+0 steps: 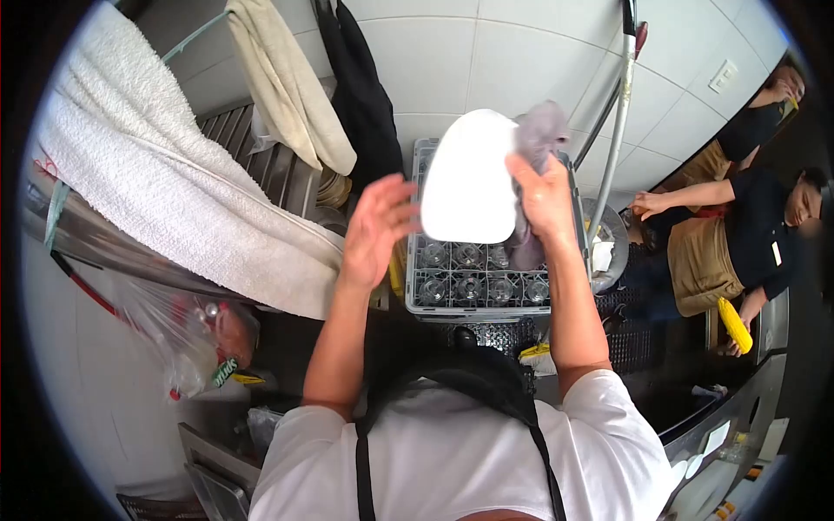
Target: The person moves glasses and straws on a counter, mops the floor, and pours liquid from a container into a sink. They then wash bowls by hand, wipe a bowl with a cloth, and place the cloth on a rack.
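My right hand (pixel 546 198) grips a grey cloth (pixel 540 139) together with the right edge of a white plate (pixel 472 178). The plate is held up over a grey rack (pixel 478 310) with several clear glasses (pixel 468 289) in its compartments. At the plate's left side, my left hand (pixel 379 227) has its fingers apart and holds nothing. A small gap seems to lie between its fingertips and the plate's edge. Part of the rack is hidden behind the plate.
White towel (pixel 200 174), beige cloth (pixel 291 82) and dark cloth (pixel 360 95) hang at the left, near a slatted metal shelf (pixel 239 130). A bin (pixel 612 247) and poles (pixel 618 130) stand right of the rack. A co-worker (pixel 747 226) holds a yellow object (pixel 734 326).
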Demonstrator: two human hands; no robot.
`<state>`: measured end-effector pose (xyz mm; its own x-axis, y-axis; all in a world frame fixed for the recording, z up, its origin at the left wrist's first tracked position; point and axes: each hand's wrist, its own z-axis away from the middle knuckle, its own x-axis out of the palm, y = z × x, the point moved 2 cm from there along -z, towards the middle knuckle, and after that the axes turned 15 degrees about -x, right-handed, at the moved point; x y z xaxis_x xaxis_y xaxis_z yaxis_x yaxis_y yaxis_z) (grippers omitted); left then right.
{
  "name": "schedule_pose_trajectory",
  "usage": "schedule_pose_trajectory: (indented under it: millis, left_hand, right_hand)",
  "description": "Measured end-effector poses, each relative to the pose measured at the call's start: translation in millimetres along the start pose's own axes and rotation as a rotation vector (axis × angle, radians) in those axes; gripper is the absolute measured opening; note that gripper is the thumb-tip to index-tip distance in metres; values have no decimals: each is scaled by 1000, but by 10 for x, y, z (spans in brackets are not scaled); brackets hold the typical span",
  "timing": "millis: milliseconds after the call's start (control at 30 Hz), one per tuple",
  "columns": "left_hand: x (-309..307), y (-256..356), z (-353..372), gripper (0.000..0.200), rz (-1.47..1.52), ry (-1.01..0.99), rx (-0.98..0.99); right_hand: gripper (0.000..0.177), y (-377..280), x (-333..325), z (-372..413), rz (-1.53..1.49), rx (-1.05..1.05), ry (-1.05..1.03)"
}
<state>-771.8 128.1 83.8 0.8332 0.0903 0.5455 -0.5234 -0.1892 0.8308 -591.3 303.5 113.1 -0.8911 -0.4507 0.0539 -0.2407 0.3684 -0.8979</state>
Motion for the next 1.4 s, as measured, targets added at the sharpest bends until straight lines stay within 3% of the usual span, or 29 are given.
schedule_pose_trajectory:
  millis: [33,133,233,367,433,500,600,667,700,767,833,900,967,1067,1133,1200,1267,1333,1400]
  left_hand:
    - [144,124,-133,72,26,-26,36]
    - [315,193,-432,48,-375,153,-110]
    - [373,56,-575,33,-440,477,-43]
    - [309,-10,-831,31,-353,634,118]
    - [199,-5,-895,31,-345,718,175]
    - [25,14,-945,31,-392,781,241]
    - [84,89,-971,31,-765,774,217]
    - [314,50,-959,31,-1019,710,158]
    - [470,73,-904,30,-1079,532,96]
    - [696,51,-946,29,-981,603,72]
    - [737,56,-1044,30,-963,698,209]
    - [751,33,-1112,30,-950,737,243]
    - [707,18,-1098,28,-980,702,161]
    - [604,-17,-1098,27,-999,678,170]
    - [538,-10,-1070,28,-970,664,158]
    - [321,-101,-1139,30,-744,528,124]
    - [202,-184,-1169,32,-534,400,-14]
    - [371,-192,-1096,30,-467,329,-137]
    - [462,-243,-1086,29,-433,247,-233]
  right_hand:
    - [21,-47,63,3,67,-13,-39]
    - [23,-150,121,-24,416,-65,-118]
    - [24,-170,114,-81,364,-66,6]
    - [32,365,121,213,154,-6,186]
    - [40,505,183,546,178,54,137]
    - [34,178,78,708,475,119,63]
    - [26,-227,74,552,589,-798,-90]
    - [22,-123,79,241,871,-975,-273]
    - [20,-66,82,122,1014,-1068,-371]
    - [22,50,88,73,1046,-850,-442]
    - [26,139,183,225,1122,-806,-387]
    - [31,300,375,457,756,-427,-459]
    - [36,293,327,479,495,-370,-535]
    - [33,289,149,400,897,-566,-675]
    - [31,135,-7,290,1045,-852,-342]
    - [30,97,-169,165,978,-908,-169]
    - [29,221,-330,38,728,-728,-170]
    - [25,-233,-319,-110,173,-450,-220]
    - [26,-575,-375,-230,-163,-275,-215]
